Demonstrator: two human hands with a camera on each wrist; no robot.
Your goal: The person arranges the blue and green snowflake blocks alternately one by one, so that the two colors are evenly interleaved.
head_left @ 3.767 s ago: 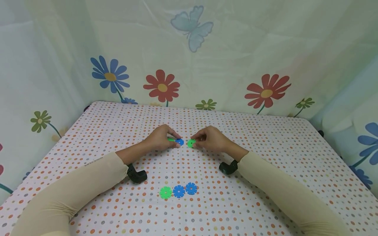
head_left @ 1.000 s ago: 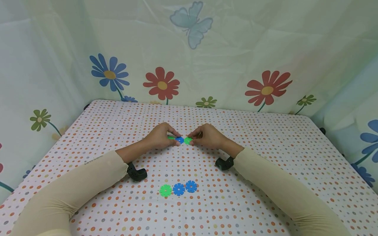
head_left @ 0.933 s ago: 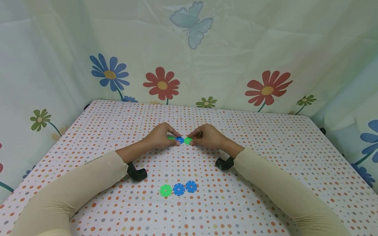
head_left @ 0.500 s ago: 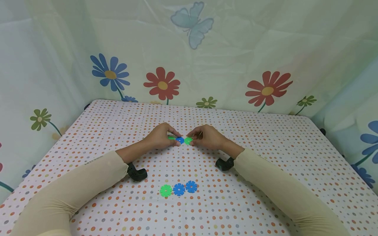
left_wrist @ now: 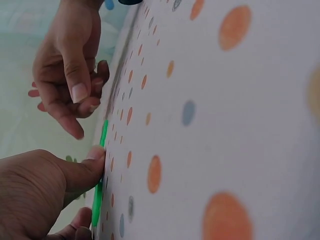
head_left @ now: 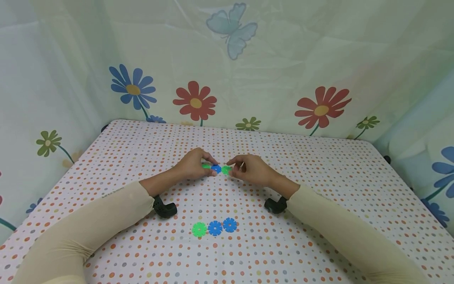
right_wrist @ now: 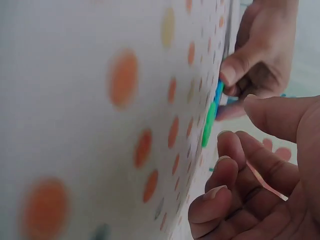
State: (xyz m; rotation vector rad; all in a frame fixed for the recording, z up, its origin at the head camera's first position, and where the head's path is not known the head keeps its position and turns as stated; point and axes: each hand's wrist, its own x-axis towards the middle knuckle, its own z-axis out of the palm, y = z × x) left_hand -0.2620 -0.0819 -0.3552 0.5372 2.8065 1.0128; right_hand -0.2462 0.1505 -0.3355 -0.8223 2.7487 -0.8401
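My left hand (head_left: 193, 164) pinches a blue notched plastic disc (head_left: 216, 169) between thumb and fingers, low over the tabletop. A green disc (head_left: 205, 166) shows behind the left fingers, on the blue disc's left; the hand partly hides it. On the blue disc's right side sits another green disc (head_left: 226, 170), its edge meeting the blue one in the right wrist view. My right hand (head_left: 254, 171) is beside this green disc with its fingers spread apart. In the right wrist view a gap shows between the right fingers (right_wrist: 227, 165) and the green disc (right_wrist: 209, 127).
Nearer the front lie a loose green disc (head_left: 199, 234) and two blue discs, the middle one (head_left: 214, 233) and the right one (head_left: 230, 230), in a row. A dotted cloth (head_left: 312, 165) covers the table. A flowered curtain (head_left: 269, 79) stands behind it.
The right hand brought the green disc leftward to the blue one, then let go and drew slightly back right. The left hand keeps its pinch in nearly the same place.
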